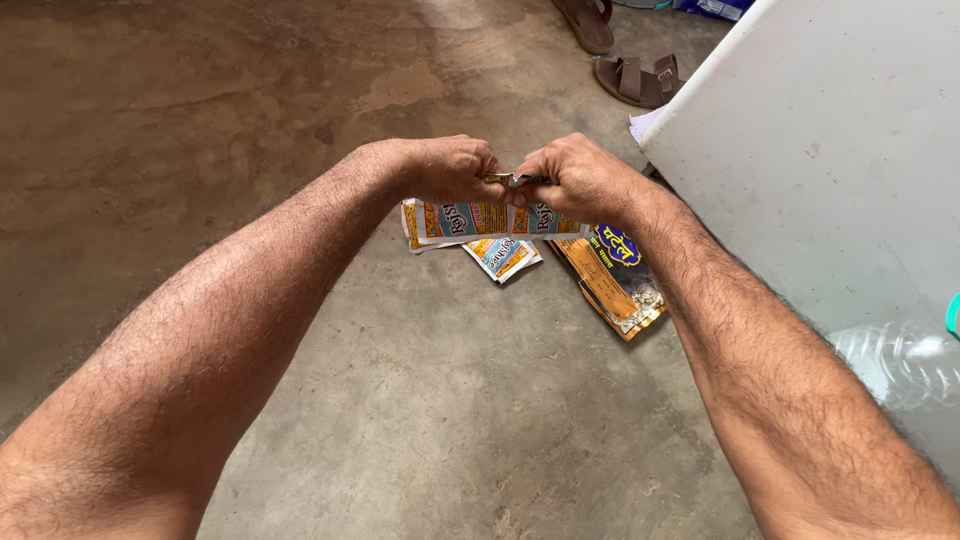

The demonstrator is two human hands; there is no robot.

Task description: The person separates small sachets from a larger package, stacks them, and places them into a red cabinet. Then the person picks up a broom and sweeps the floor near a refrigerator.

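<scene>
Two bare forearms reach out over a concrete floor [420,400], brown and stained, far part darker. White panel [830,150] slants in at right, looks like a table or appliance side, cannot tell which. Clear plastic bottle [905,365] lies near its lower right edge. Two sandals at far top: one [638,80] by the panel corner, one [588,22] cut off by the frame edge.

On the floor under the hands: a dark yellow pouch [615,285] with loose bits showing at its near end, right of centre; a small packet [503,258] left of it, lying flat.

Left hand [450,168] and right hand [580,178] meet at centre, knuckles almost touching. Both grips narrow, thumb and fingers pinched on the top edge of a sachet strip [490,220], printed orange and blue. Strip hangs below the hands, just above the floor packets, maybe brushing them, cannot tell.

Risks, judged: pinch points sit very close together on a thin seam, so a sharp pull could split the strip suddenly and spill contents on the dirty floor. Fingers could slip off the slick foil. Hanging sachets could swing and drop onto the open pouch below.
</scene>
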